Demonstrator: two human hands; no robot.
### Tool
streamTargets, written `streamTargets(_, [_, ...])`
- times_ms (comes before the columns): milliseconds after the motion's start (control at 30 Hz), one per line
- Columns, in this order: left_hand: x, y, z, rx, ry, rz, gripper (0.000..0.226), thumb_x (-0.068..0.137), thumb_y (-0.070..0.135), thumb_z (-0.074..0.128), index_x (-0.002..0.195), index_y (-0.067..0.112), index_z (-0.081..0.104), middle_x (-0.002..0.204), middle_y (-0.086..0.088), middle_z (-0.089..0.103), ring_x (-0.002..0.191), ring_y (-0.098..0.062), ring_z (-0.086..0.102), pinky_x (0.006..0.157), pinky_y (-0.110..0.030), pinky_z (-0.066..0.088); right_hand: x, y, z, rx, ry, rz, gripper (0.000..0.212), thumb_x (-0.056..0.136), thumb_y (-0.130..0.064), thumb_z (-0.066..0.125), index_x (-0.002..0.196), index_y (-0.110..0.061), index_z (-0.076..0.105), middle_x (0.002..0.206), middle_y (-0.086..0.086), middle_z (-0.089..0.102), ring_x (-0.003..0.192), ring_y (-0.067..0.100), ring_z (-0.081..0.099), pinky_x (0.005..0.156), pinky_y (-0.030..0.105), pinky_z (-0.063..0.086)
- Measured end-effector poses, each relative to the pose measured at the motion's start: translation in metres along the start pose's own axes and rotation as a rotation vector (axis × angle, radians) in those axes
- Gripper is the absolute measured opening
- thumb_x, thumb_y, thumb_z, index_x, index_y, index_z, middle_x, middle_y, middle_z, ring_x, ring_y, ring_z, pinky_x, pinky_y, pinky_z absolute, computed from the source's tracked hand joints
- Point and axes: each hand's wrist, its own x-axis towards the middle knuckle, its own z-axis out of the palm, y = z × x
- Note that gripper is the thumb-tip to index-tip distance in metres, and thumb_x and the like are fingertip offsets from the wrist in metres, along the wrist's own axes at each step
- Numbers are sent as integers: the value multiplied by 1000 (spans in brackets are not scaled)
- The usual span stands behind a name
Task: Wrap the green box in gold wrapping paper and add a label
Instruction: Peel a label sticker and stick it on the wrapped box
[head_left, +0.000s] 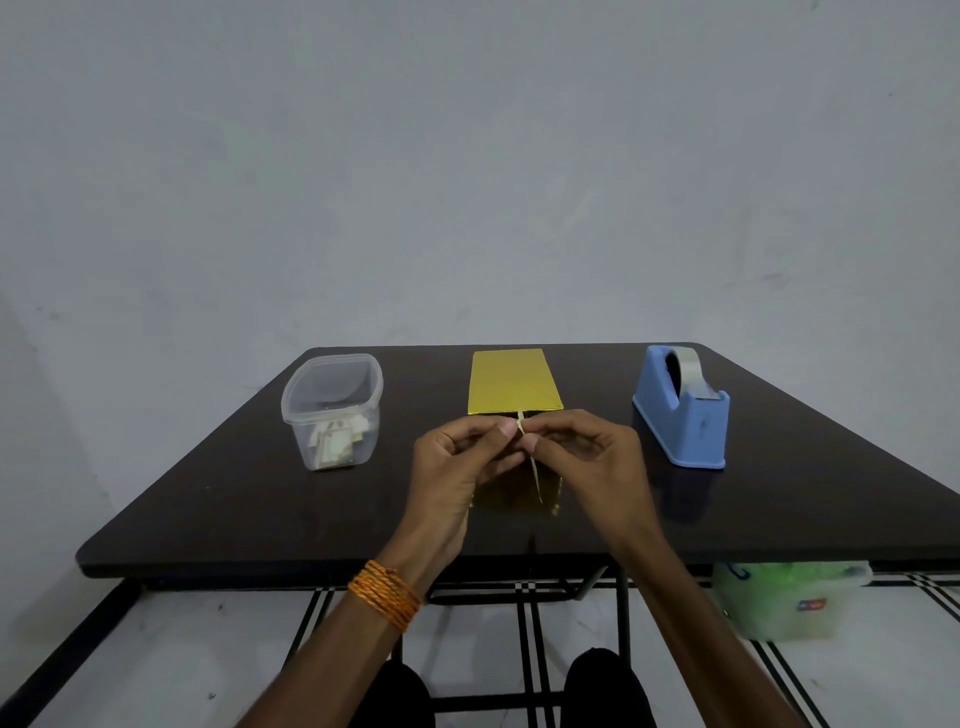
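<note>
At the middle of the dark table (234, 493) there was one gold-wrapped box (514, 382), standing upright with its gold top toward you; none of the green showed through the paper. You had one pale strip (535, 480) in play, thin and seen almost edge-on, so I could not tell whether it was a label, its backing or tape.

Both your hands were up at 6 o'clock from the box, just in front of it and covering much of its near face. Your left hand (457, 457) came in from 7 o'clock, its thumb and forefinger pinched together on the top of the strip and the other fingers curled under. Your right hand (592, 452) came in from 5 o'clock and pinched the same spot from the other side, so the fingertips of both hands met. The strip hung down from the pinch across the box's front.

At 9 o'clock from the box, well apart, stood one clear plastic tub (306, 415) without a lid, with a few paper pieces (337, 441) at its bottom. At 3 o'clock stood one blue tape dispenser (680, 415) carrying one roll of clear tape (688, 369). One orange thread band (385, 592) circled your left wrist. Under the table's edge at 4 o'clock sat one greenish plastic container (784, 603) on the tiled floor.
</note>
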Motion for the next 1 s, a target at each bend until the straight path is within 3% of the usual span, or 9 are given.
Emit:
streamTargets(200, [-2,-1,1,-16,5,20,12,75,11,75,86,5,76,90,-13,75,85,-20,72,76,-25,61,-1,0,2,17,-11,11,17,88,-3,71,102,-10,77,97,2,77,96,18,71,86,32,59])
streamTargets(533, [-3,-1,2,34,10,71,17,81,1,74,98,-2,72,96,-18,75,91,-24,73,77,-29,60,0,1,2,19,-8,17,15,90,-3,69,101,-9,77,95,3,76,95,20,72,85,34,59])
streamTargets(700, [-3,-3,0,82,-14,75,25,81,5,75,105,-1,73,99,-17,75,95,-30,73,84,-34,60,3,-2,3,130,-17,96,12,93,-5,65,96,-6,76,90,9,76,86,23,73,75,26,58])
streamTargets(1000, [-6,-4,4,71,-65,65,22,86,-1,69,108,-3,72,103,-14,76,98,-23,73,80,-26,59,2,4,3,185,51,100,11,90,-4,68,94,6,68,80,12,72,68,16,66,65,22,55])
